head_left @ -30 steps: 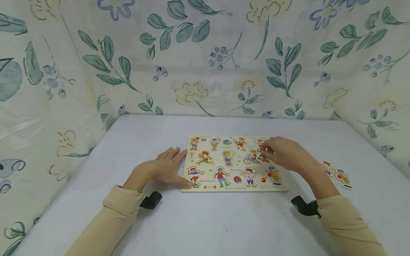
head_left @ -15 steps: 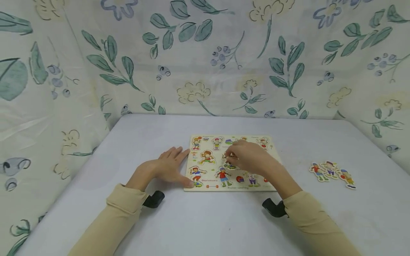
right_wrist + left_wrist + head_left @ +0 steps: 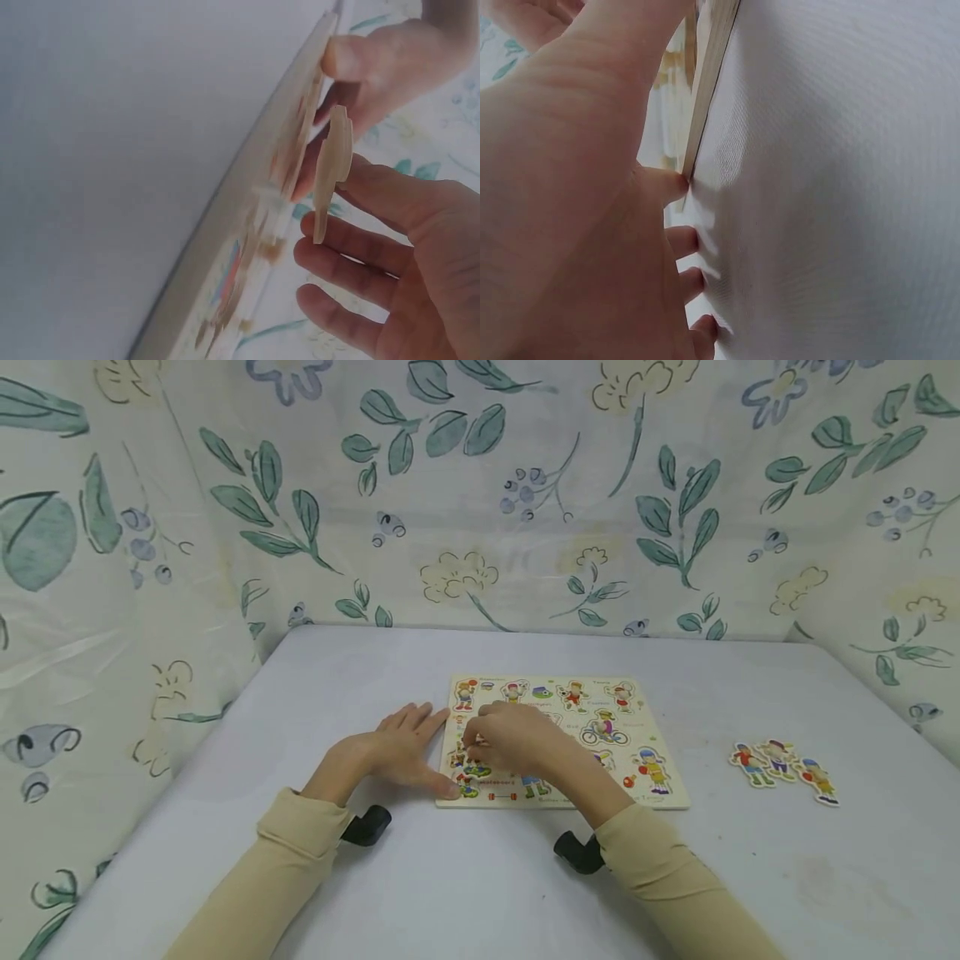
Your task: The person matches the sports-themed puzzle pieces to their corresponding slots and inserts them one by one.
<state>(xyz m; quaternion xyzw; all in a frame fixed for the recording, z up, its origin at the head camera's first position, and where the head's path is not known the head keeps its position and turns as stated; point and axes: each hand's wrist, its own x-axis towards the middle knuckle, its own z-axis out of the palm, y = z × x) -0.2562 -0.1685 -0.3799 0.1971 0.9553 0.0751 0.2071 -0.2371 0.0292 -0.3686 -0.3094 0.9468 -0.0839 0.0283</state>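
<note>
A wooden peg-style picture puzzle board (image 3: 675, 798) with cartoon sports figures lies on the table. My left hand (image 3: 401, 752) is spread at its left side, the thumb on the lower left corner and the index fingertip at the left edge; the other fingertips rest on the table. Over the left part of the board, my right hand (image 3: 517, 739) pinches a thin wooden puzzle piece (image 3: 334, 154) between thumb and fingers. In the right wrist view the piece stands edge-on, apart from the board, so its picture is hidden there. The right hand covers several figures in the head view.
To the right of the board lie three loose puzzle pieces (image 3: 780, 760) in a cluster. Behind the white table (image 3: 360, 652) hangs a flower-print cloth (image 3: 480, 527), which also lines both sides. A black wrist device (image 3: 579, 853) sits below the right wrist.
My right hand has travelled leftward across the board with the puzzle piece, uncovering the cyclist figure and the right-hand figures. The left hand stays at the board's left edge.
</note>
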